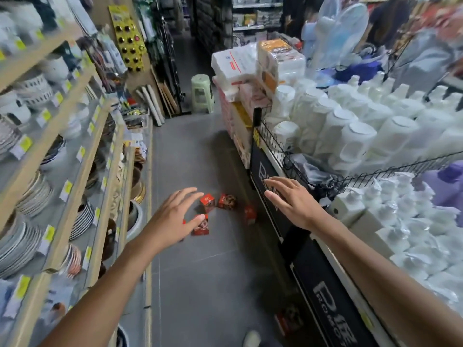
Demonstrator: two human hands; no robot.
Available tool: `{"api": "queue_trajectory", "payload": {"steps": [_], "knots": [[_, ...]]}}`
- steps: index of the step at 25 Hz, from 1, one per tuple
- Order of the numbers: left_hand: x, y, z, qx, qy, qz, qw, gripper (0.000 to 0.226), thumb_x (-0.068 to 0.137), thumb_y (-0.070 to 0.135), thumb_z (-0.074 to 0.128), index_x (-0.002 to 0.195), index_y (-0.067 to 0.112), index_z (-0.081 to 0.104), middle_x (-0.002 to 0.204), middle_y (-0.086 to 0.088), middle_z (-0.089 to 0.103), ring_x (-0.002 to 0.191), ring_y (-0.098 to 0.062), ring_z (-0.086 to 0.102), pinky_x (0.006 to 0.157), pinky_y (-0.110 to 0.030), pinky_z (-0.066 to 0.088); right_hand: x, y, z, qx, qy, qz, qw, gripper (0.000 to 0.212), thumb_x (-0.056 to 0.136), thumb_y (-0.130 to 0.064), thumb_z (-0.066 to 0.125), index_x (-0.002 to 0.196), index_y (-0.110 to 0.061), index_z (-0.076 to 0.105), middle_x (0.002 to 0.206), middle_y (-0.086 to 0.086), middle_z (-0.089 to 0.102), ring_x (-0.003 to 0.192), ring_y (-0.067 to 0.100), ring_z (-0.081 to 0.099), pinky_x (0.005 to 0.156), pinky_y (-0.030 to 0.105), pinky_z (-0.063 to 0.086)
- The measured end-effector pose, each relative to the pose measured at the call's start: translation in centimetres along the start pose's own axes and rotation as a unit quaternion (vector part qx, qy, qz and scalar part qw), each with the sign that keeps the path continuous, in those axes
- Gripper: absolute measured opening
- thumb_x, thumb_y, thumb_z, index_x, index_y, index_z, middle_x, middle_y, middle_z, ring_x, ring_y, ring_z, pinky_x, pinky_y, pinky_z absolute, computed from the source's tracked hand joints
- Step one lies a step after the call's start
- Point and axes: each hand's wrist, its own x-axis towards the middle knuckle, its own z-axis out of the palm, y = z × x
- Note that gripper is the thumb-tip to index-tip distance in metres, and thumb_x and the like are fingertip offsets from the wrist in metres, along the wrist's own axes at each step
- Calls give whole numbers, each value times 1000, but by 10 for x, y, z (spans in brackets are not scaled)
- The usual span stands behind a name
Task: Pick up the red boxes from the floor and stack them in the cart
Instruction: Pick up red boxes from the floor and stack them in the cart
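— Looking down the aisle, what do we have on the grey tiled floor [200,271]?

— We count four small red boxes in a loose cluster ahead of us: one [207,202] nearest the left fingertips, one [227,201] just beside it to the right, one [250,215] standing apart close to the black base panel [323,294] of the display on our right, and one [201,227] partly covered by our left hand. A fifth red box [288,321] lies much nearer to us, against that same panel, and it is blurred.

— And our hands?

— Our left hand [172,219] is stretched out above the boxes with fingers spread and relaxed, gripping nothing. Our right hand [293,199] is likewise open, fingers straight, hovering in front of the black panel, holding nothing.

— What else do we see?

— Wooden shelves [60,156] of stacked plates and bowls on our left, a wire-fenced display [278,146] of white plastic bottles [350,126] on our right, and a pale green plastic stool [202,96] farther down the aisle. We cannot make out a cart from here.
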Motion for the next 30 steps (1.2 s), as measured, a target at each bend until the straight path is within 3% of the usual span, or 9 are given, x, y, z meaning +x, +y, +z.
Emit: {"api": "queue_trajectory", "payload": {"steps": [4,11,16,21,25,28,30], "knots": [[58,6,34,-18,-23,22,999,62,88,57,45,144,30,44,149,10,39,139,-12,35,114,-34,32,11,51,5,16,-14,45,999,68,98,-71,27,149,-31,47,153,-6,47,144,14,36,120,41,30],[123,29,135,-81,-91,91,988,58,90,50,50,141,21,51,145,4,45,139,-17,38,116,-41,33,-24,110,40,43,-53,180,981,57,103,-58,38,151,-26,46,154,-3,47,144,16,37,119,33,28],[148,23,221,-125,-170,131,969,58,92,49,47,144,23,47,148,6,42,141,-13,33,118,-36,29,-60,145,97,67,-72,301,949,58,103,-59,38,151,-27,45,153,-4,47,142,15,39,118,31,29],[147,-12,338,-155,-243,162,944,58,93,48,45,146,24,43,149,9,38,142,-11,31,117,-38,32,-114,191,201,121,-98,442,883,61,101,-61,43,152,-29,42,153,-6,47,141,13,41,115,31,34],[132,-42,446,-168,-275,166,932,58,93,49,43,146,24,44,149,10,37,142,-8,31,117,-31,29,-158,243,310,155,-123,530,825,61,100,-57,50,152,-26,42,155,-4,45,143,15,40,115,30,32],[112,-67,528,-179,-296,165,924,58,94,51,41,147,27,41,150,12,35,143,-8,30,117,-32,30,-187,285,394,205,-128,585,774,59,99,-46,60,149,-18,47,147,-1,52,137,18,48,107,22,34],[99,-87,584,-182,-308,163,920,58,95,52,41,148,29,38,152,12,33,143,-9,31,116,-36,34,-203,317,456,244,-122,620,736,66,93,-51,66,147,-18,49,142,0,58,131,18,54,105,23,39]]}}
